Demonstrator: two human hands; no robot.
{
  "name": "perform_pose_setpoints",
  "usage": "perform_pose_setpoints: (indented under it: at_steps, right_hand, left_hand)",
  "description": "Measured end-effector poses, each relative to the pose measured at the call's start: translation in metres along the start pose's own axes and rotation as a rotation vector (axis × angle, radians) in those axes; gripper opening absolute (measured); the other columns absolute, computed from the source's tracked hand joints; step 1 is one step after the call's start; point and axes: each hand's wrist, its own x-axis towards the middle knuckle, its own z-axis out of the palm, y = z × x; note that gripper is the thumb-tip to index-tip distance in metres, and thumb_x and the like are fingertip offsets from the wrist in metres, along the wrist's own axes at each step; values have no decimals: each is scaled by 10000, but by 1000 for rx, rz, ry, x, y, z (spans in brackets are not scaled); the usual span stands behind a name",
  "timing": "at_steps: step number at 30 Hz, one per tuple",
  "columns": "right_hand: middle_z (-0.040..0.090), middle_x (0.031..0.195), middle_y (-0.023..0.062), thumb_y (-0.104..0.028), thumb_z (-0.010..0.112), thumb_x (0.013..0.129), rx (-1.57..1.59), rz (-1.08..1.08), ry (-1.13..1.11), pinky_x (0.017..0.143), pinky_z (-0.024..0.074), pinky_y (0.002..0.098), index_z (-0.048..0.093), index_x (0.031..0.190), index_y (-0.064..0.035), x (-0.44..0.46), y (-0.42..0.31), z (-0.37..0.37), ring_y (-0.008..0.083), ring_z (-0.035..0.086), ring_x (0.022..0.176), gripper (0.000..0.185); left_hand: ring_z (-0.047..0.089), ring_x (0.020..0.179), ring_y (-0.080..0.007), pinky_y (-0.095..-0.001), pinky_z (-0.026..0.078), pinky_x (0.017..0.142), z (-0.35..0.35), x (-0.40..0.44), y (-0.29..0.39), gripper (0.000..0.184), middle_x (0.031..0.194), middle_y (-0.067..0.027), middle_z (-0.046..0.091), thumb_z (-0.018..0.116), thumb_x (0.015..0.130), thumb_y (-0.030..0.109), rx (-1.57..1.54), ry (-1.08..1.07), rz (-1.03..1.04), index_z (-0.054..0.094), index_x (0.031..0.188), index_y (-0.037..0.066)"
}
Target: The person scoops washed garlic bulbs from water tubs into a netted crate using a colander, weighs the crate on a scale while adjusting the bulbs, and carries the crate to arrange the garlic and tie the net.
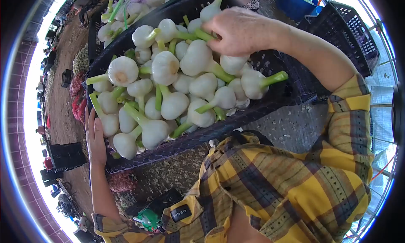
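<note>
A dark plastic crate [202, 135] full of white garlic bulbs with cut green stems stands in front of my body. My left hand [96, 141] lies flat against the crate's left end, its fingers stretched upward along the wall. Over the crate's upper right part, my right hand [237, 31] has its fingers curled round a green garlic stem [204, 34]. Which bulb that stem belongs to is partly hidden. Close to its knuckles, another garlic bulb [210, 12] points its stem up.
Behind the crate is another crate of garlic [105, 33] with a purple net. A blue tub [294, 4] and an empty black crate [344, 36] stand at the upper right. Black crates [67, 156] and red net sacks [79, 101] lie on the ground at left.
</note>
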Motion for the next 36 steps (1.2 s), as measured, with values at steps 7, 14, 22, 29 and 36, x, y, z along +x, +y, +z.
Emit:
perform_pose_setpoints:
  at_steps: [7,14,22,29,36]
  right_hand:
    - [654,793,203,-219,495,754,-14,4,39,749,503,450,638,766,15,5,-13,18,339,646,792,274]
    - [644,736,119,-158,605,786,12,-436,380,653,531,375,646,748,-31,-14,-30,3,271,654,754,138]
    - [653,726,95,-185,650,758,-33,-612,-93,624,536,392,630,807,-35,-30,-64,21,267,662,751,159]
    - [606,676,121,-98,567,758,-7,-408,-37,676,519,395,600,802,-25,-30,-40,-10,271,639,701,91]
    - [553,915,93,-93,542,809,-181,-644,46,614,541,350,603,869,-47,-16,-50,32,235,646,780,97]
  left_hand:
    - [228,1388,-290,-381,192,1114,1,0,-2,557,1500,-166,245,352,982,414,-7,-10,-15,399,1375,22]
    - [226,1388,-285,-383,199,1112,2,3,-11,555,1492,-180,248,346,985,407,-6,1,42,407,1369,12]
    - [238,1383,-272,-376,202,1113,3,4,-18,554,1487,-167,266,336,991,412,-27,-2,24,407,1371,17]
    - [239,1385,-266,-375,191,1118,3,6,-16,545,1490,-155,267,336,990,423,-8,-2,-12,408,1379,48]
    - [242,1385,-266,-376,192,1119,3,5,-14,542,1493,-150,267,333,989,426,-27,-2,-11,408,1380,59]
